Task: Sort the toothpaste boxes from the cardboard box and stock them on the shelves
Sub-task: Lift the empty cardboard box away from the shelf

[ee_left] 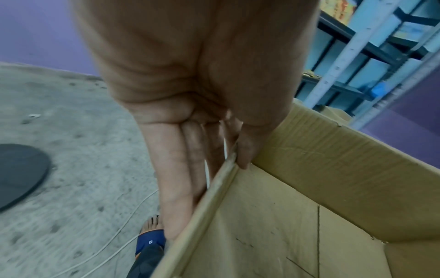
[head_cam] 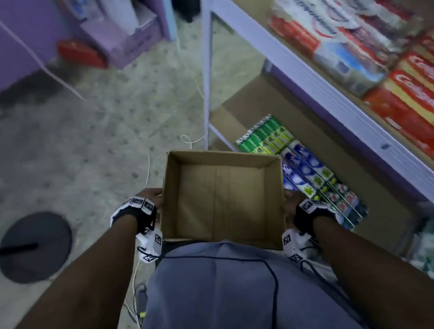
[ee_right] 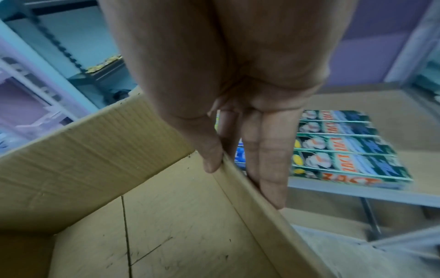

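Both hands, left hand (head_cam: 152,198) and right hand (head_cam: 292,204), pinch the empty cardboard box (head_cam: 221,198) mid-frame; stocking looks finished, so setting it aside's probably next.

In the head view the cardboard box (head_cam: 222,198) hides most of the right hand (head_cam: 291,204) and the fingers of the left hand (head_cam: 151,198). The packs at the front edge of the upper shelf (head_cam: 338,103) are smeared by motion blur, so their lettering cannot be read, and the red ones (head_cam: 418,105) run off the right edge. On the lower shelf the box covers the near ends of the blue toothpaste boxes (head_cam: 305,171). In the right wrist view the dark green boxes (ee_right: 345,146) are partly behind the fingers (ee_right: 271,159)
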